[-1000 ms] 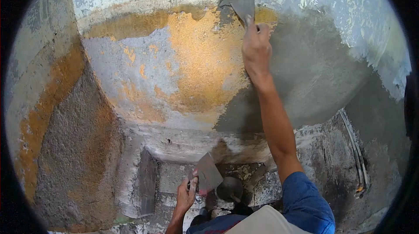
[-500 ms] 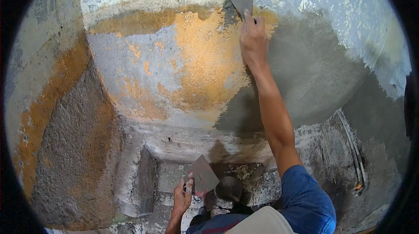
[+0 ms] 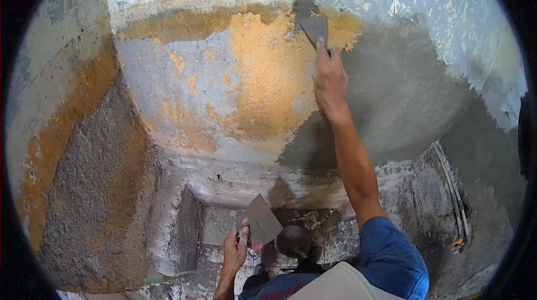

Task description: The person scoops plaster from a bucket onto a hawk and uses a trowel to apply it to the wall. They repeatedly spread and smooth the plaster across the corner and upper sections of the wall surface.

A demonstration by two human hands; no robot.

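Observation:
My right hand point(image 3: 331, 79) is closed round the handle of a putty knife point(image 3: 315, 28), its wide blade against the wall. Just above the blade, a fresh smear of grey plaster point(image 3: 307, 3) sticks to the wall. Low in the view, my left hand point(image 3: 234, 249) grips a second, broader scraper point(image 3: 262, 223), whose flat grey blade tilts up and shows reddish marks. The wall point(image 3: 263, 87) has orange and pale bare patches left of my right arm, and smooth grey plaster point(image 3: 403, 93) covers it to the right.
A dark round pan point(image 3: 293, 241) with a handle sits on the littered floor below. Thin conduits point(image 3: 452, 193) with exposed ends stick out at the lower right. A rough grey wall section point(image 3: 100, 188) stands at left, and a ledge point(image 3: 240, 182) runs below the wall.
My right hand has drawn the putty knife down the wall, leaving a grey plaster smear above it. My left hand with its scraper has hardly moved.

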